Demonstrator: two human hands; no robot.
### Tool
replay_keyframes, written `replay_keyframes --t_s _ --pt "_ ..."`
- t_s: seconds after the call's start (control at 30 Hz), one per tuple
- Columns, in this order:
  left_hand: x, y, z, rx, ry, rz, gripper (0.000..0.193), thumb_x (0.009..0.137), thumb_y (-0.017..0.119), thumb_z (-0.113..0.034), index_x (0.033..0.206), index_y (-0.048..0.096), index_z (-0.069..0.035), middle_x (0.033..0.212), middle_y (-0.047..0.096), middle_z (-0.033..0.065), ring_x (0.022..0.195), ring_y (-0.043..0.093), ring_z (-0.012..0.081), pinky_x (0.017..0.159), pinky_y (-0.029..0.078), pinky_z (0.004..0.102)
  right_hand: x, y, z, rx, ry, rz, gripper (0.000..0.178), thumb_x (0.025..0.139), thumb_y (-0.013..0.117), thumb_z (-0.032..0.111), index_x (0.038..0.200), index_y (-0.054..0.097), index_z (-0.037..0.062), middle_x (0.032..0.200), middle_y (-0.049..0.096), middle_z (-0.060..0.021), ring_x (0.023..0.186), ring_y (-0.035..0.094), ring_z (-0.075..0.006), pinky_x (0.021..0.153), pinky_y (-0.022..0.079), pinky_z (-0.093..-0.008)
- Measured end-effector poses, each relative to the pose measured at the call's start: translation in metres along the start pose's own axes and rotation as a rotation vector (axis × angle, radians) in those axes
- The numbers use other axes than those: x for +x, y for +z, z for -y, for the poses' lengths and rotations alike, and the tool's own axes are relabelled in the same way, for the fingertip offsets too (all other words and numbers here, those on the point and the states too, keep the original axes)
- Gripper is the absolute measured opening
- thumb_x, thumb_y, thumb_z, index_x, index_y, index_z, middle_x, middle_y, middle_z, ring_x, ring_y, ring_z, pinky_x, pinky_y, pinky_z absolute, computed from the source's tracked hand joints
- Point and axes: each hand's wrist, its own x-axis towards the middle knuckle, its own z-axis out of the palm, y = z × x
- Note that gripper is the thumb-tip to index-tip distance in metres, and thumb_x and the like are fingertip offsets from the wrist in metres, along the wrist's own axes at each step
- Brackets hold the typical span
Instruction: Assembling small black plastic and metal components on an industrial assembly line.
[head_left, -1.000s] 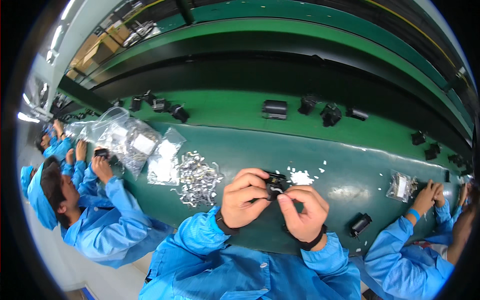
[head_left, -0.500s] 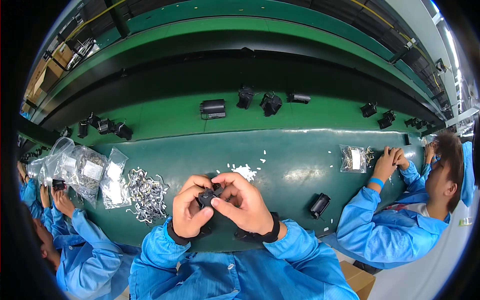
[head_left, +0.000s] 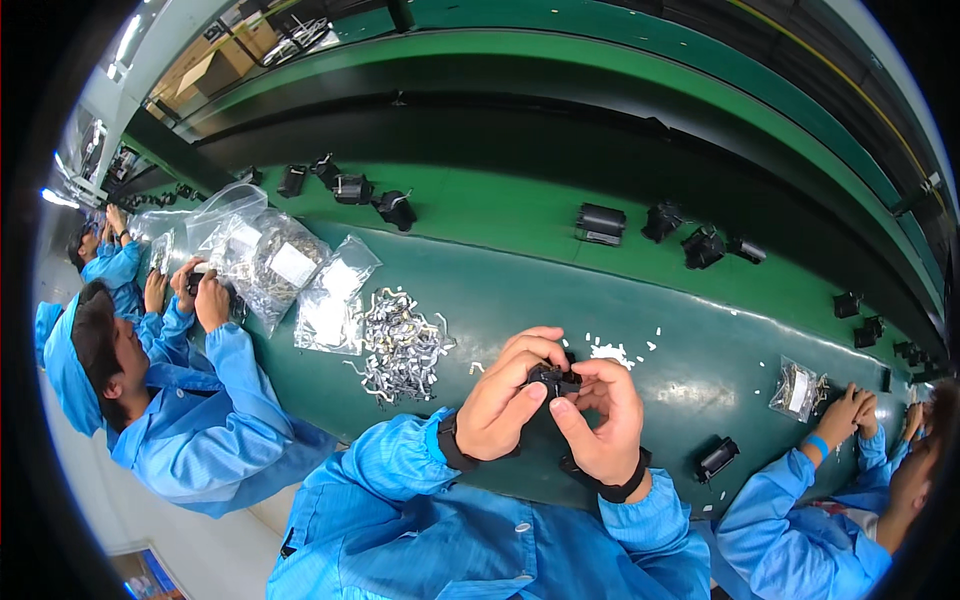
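A small black plastic part [head_left: 552,378] is held between both hands above the near edge of the green table. My left hand [head_left: 503,402] grips it from the left, thumb in front and fingers curled behind. From the other side, my right hand [head_left: 607,420] pinches it with thumb and fingertips. The fingers cover much of the part, so its full shape is hidden. Just beyond the hands lie scattered small white pieces [head_left: 612,353]. To their left is a heap of short wire leads [head_left: 403,345] in white, grey and black.
Clear plastic bags [head_left: 335,295] lie left of the heap. A black cylindrical unit [head_left: 716,459] rests on the table at right. Several similar black units [head_left: 600,224] stand along the green belt [head_left: 500,215] behind. Co-workers in blue sit on both sides, one with a small bag [head_left: 795,389] nearby.
My view has swung left, so the table and its contents appear shifted right and tilted. Both hands still hold the black part, with the fingers slightly repositioned.
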Motion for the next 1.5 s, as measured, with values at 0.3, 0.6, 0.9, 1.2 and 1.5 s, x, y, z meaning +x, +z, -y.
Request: replay_keyframes --t_s 0.3,0.6,0.9,1.2,1.5 --pt "0.0 -0.008 0.011 -0.084 0.046 -0.04 0.023 0.097 0.053 -0.014 0.107 0.064 0.004 0.118 0.062 0.0163 0.132 0.05 0.041 0.114 0.035 0.0512 0.005 0.004 0.004 -0.244 -0.18 0.041 0.053 0.083 0.087 0.016 0.126 0.06 0.0 0.11 0.064 -0.0145 0.087 0.068 -0.0206 0.069 0.058 -0.03" --pt "0.002 -0.014 0.015 -0.095 0.204 -0.109 0.015 0.083 0.057 -0.01 0.085 0.065 0.003 0.103 0.064 0.0128 0.123 0.053 0.0398 0.109 0.039 0.0508 0.014 -0.004 0.011 -0.352 -0.317 0.197 0.05 0.082 0.088 0.032 0.116 0.069 0.0011 0.104 0.068 -0.0131 0.087 0.068 -0.0249 0.073 0.057 -0.0349" --pt "0.001 -0.005 0.003 0.249 -0.019 -0.096 0.031 0.107 0.048 -0.021 0.119 0.061 0.004 0.132 0.056 0.0172 0.133 0.045 0.0386 0.115 0.032 0.0485 0.018 0.001 0.029 -0.454 0.01 0.084 0.062 0.088 0.082 0.02 0.139 0.056 -0.0029 0.13 0.059 -0.0183 0.106 0.063 -0.027 0.078 0.056 -0.0333" --pt "0.0 -0.009 0.001 0.081 0.036 -0.258 0.085 0.109 0.013 -0.062 0.148 0.046 0.006 0.147 0.048 0.0244 0.137 0.046 0.0354 0.116 0.036 0.0451 0.083 -0.005 0.031 -0.316 0.122 0.13 0.061 0.078 0.09 0.003 0.127 0.055 -0.0007 0.11 0.069 -0.0091 0.099 0.069 -0.0161 0.076 0.06 -0.0292" --pt "-0.013 0.001 -0.003 -0.368 0.151 0.186 0.079 0.111 0.022 -0.058 0.124 0.062 0.009 0.12 0.063 0.02 0.104 0.063 0.028 0.097 0.049 0.0401 0.225 -0.018 -0.058 -0.957 0.015 0.106 0.071 0.073 0.086 0.015 0.133 0.05 0.0023 0.109 0.071 -0.0256 0.099 0.071 -0.0397 0.089 0.056 -0.0443"
